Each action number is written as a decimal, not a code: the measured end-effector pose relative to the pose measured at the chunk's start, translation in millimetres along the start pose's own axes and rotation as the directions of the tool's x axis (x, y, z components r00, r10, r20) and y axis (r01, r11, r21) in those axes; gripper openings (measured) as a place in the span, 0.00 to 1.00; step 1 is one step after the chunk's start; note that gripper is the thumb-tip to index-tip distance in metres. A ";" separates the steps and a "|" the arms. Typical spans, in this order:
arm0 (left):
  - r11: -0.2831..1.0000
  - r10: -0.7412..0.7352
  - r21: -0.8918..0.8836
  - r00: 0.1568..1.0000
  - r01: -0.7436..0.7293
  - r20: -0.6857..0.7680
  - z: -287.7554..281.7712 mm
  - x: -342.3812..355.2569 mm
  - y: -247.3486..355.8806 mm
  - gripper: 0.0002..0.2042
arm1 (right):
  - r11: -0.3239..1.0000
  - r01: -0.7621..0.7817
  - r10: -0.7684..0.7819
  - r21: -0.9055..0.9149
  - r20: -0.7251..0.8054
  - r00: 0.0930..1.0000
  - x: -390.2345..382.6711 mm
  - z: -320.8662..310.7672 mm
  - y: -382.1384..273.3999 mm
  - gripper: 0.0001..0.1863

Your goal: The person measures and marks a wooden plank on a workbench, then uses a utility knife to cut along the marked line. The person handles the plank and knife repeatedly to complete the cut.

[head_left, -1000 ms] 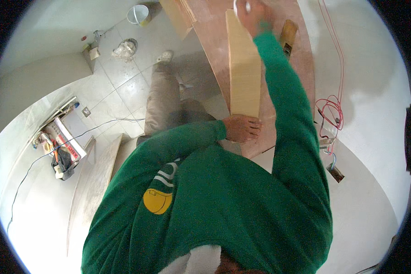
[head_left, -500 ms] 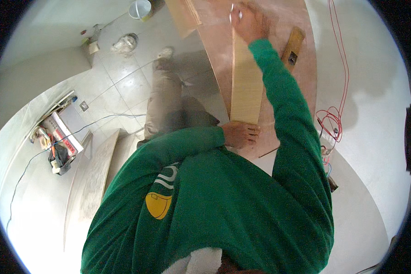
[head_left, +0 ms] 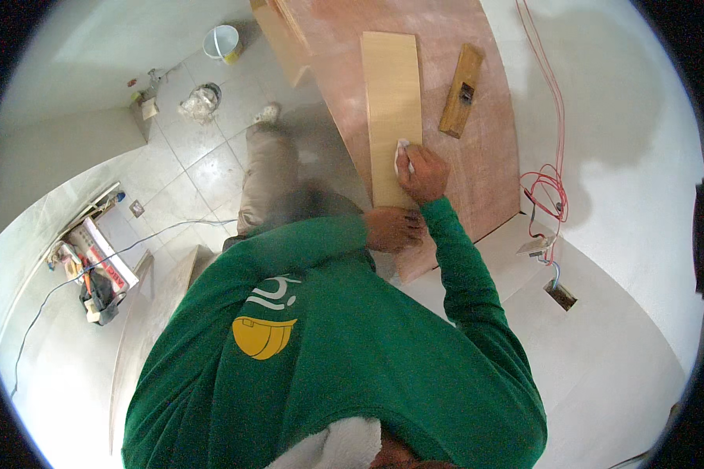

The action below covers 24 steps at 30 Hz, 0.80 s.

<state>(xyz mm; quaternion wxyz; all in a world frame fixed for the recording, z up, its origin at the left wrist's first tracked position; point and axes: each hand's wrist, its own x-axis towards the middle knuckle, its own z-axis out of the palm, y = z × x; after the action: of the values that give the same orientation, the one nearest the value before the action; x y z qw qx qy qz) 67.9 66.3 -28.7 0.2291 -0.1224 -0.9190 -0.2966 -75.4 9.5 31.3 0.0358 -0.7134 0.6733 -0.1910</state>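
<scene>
Pressing a white cloth (head_left: 403, 155) under the right hand (head_left: 424, 173) on the pale plank (head_left: 391, 94)

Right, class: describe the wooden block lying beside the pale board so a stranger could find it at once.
Start at the reddish-brown worktop. On it lies a long pale board; just right of that, apart from it, sits the wooden block. It is shorter, darker, and has a slot in its middle.

A pale yellow plank (head_left: 392, 109) lies on a reddish-brown board (head_left: 477, 156); the sleeve (head_left: 469, 289) is green.
</scene>
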 end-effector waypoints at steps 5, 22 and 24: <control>1.000 0.010 -0.014 0.999 -0.011 -0.038 4.7 -0.5 -0.8 0.19 | 0.995 -0.084 0.083 -0.059 -0.027 0.996 101.3 36.9 38.0 0.11; 0.920 -0.169 -0.349 0.984 0.177 0.053 2.8 -4.4 2.5 0.17 | 0.991 0.120 -0.128 0.055 0.192 0.973 50.0 8.0 -16.6 0.09; 0.907 -0.224 -0.350 0.972 0.233 0.065 6.4 -5.8 5.4 0.17 | 0.989 0.151 -0.148 0.003 0.192 0.970 17.0 14.5 -25.8 0.08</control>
<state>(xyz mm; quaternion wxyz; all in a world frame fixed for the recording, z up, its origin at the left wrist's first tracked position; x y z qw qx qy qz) 72.6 74.0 -33.6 0.1562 -0.0567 -0.8607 -0.4812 -45.9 -7.7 29.7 0.0818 -0.7774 0.6121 -0.1197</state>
